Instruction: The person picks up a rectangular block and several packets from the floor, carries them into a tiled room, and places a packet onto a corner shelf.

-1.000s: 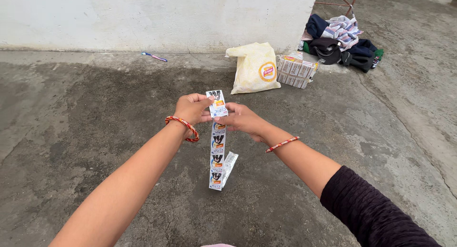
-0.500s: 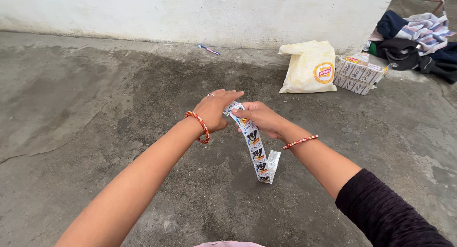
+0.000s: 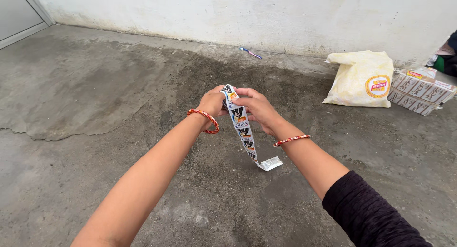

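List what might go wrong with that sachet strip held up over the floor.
Both the left hand and the right hand pinch only the top of the long printed foil sachet strip, so the hanging lower sachets could tear loose. Its curled bottom end hangs close to the stained grey concrete floor and might drag through dirt.

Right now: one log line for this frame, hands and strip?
left hand: pinching top of sachet strip | right hand: pinching same top | strip: hanging free above concrete floor
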